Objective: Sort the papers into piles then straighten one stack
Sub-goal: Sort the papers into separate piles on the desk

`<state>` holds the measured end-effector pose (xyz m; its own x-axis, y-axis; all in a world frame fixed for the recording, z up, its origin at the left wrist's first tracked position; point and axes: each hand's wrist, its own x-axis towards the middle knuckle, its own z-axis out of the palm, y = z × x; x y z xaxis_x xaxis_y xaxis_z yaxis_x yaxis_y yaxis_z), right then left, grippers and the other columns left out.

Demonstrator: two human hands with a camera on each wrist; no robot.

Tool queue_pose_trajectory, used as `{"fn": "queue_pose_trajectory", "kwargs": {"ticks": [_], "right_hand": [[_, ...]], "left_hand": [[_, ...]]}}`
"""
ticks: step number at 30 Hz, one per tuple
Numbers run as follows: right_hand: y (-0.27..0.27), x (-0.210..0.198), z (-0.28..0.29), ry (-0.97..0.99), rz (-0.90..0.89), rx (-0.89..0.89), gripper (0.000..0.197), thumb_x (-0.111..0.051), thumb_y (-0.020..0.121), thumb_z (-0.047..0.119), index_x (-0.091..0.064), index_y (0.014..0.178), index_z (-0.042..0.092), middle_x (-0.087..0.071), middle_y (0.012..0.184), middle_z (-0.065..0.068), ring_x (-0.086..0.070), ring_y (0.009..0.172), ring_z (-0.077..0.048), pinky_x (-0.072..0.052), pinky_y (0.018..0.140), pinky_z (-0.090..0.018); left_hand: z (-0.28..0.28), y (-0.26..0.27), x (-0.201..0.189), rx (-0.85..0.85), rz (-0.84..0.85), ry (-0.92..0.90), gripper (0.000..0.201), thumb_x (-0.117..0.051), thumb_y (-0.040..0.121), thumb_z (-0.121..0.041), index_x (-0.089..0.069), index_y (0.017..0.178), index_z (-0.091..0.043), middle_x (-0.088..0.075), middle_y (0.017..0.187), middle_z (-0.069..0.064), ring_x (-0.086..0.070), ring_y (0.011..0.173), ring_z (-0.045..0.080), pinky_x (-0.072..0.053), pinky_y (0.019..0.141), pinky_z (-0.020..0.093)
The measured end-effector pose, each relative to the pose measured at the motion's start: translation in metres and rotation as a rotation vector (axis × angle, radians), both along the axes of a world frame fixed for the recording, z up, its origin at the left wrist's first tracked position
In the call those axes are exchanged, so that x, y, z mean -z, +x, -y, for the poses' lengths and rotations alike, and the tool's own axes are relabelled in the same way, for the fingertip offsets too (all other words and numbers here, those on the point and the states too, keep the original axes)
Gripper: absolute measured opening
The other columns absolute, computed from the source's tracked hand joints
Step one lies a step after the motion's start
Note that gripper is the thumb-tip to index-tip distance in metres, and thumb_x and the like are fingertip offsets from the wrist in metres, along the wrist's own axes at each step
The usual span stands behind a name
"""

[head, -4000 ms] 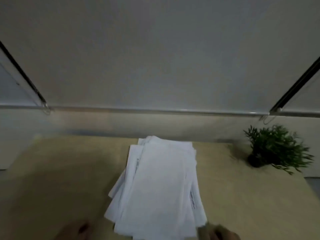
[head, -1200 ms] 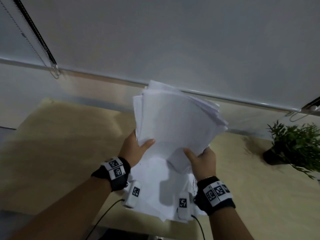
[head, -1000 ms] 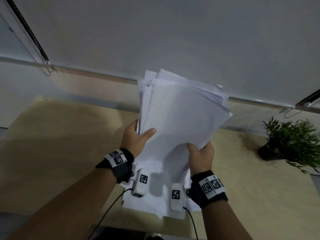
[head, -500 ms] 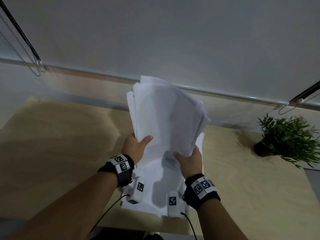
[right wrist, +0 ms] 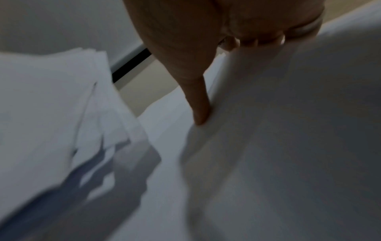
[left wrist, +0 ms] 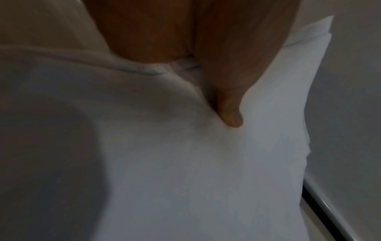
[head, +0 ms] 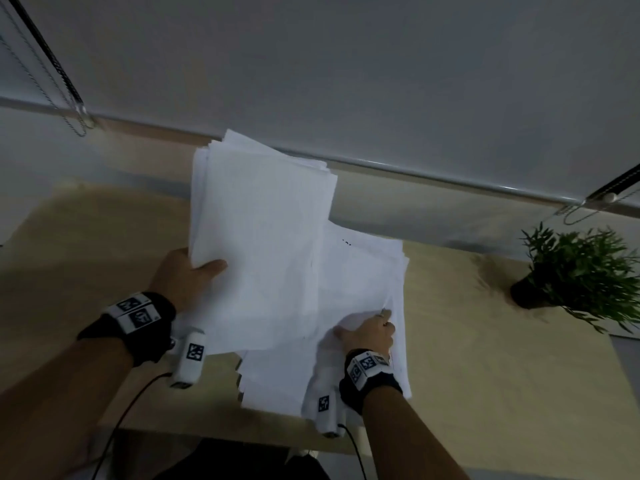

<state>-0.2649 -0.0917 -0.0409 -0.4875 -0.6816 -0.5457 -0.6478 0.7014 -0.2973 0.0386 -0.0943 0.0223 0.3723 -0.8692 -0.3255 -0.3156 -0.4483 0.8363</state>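
Note:
My left hand grips a thick bundle of white papers by its near left edge and holds it raised and tilted above the table. Its thumb presses on the top sheet. My right hand is lower and to the right, pinching the near edge of a second lot of white sheets low over the table. There the thumb lies on top and curled fingers are underneath. More loose sheets lie fanned on the table below both hands.
The light wooden table has bare surface to the left and right of the papers. A small potted green plant stands at the far right. A grey roller blind with a metal bottom rail hangs behind the table.
Half a second ago both hands held one raised bundle. Now my right hand has dropped down and to the right with part of the papers, while my left keeps the rest raised.

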Motion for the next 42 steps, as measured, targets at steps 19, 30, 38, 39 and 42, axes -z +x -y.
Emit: {"fn": "queue_pose_trajectory", "kwargs": {"ticks": [19, 30, 38, 39, 42], "right_hand": [[-0.054, -0.096, 0.020, -0.580, 0.097, -0.108, 0.033, -0.075, 0.078, 0.015, -0.064, 0.104, -0.002, -0.069, 0.101, -0.025, -0.066, 0.095, -0.039, -0.048, 0.075, -0.034], [-0.054, -0.175, 0.052, -0.808, 0.375, -0.107, 0.024, -0.077, 0.071, 0.022, -0.070, 0.087, 0.007, -0.071, 0.076, -0.007, -0.068, 0.062, -0.016, -0.051, 0.050, -0.018], [0.001, -0.024, 0.047, -0.187, 0.270, -0.138, 0.059, -0.058, 0.090, 0.011, -0.039, 0.145, 0.016, -0.064, 0.124, -0.014, -0.059, 0.115, -0.032, -0.048, 0.094, -0.037], [0.008, -0.021, 0.044, -0.177, 0.219, -0.180, 0.058, -0.052, 0.092, 0.007, -0.037, 0.147, 0.014, -0.060, 0.132, -0.015, -0.055, 0.122, -0.033, -0.045, 0.099, -0.036], [0.034, -0.017, 0.038, -0.151, 0.150, -0.247, 0.055, -0.043, 0.094, -0.001, -0.036, 0.148, 0.007, -0.049, 0.143, -0.017, -0.048, 0.131, -0.032, -0.039, 0.106, -0.031]], "left_hand": [[-0.026, 0.029, 0.034, 0.044, -0.175, 0.225, 0.034, -0.080, 0.079, -0.025, -0.072, 0.106, -0.005, -0.073, 0.104, 0.013, -0.069, 0.092, 0.030, -0.054, 0.086, 0.042], [-0.025, -0.015, 0.041, 0.185, -0.122, 0.158, 0.050, -0.078, 0.080, -0.030, -0.061, 0.124, -0.013, -0.067, 0.114, -0.001, -0.064, 0.103, 0.023, -0.050, 0.094, 0.040], [-0.022, -0.015, 0.050, 0.047, -0.261, 0.306, 0.041, -0.048, 0.086, -0.064, -0.062, 0.091, -0.026, -0.058, 0.097, -0.005, -0.057, 0.090, 0.015, -0.041, 0.089, 0.034], [-0.018, -0.016, 0.049, 0.051, -0.283, 0.318, 0.053, -0.046, 0.087, -0.066, -0.065, 0.109, -0.022, -0.061, 0.112, -0.001, -0.059, 0.102, 0.018, -0.041, 0.097, 0.036], [-0.007, -0.032, 0.045, 0.168, -0.057, 0.335, 0.050, -0.042, 0.102, -0.040, -0.045, 0.138, -0.005, -0.050, 0.137, 0.008, -0.049, 0.127, 0.025, -0.036, 0.104, 0.031]]}}
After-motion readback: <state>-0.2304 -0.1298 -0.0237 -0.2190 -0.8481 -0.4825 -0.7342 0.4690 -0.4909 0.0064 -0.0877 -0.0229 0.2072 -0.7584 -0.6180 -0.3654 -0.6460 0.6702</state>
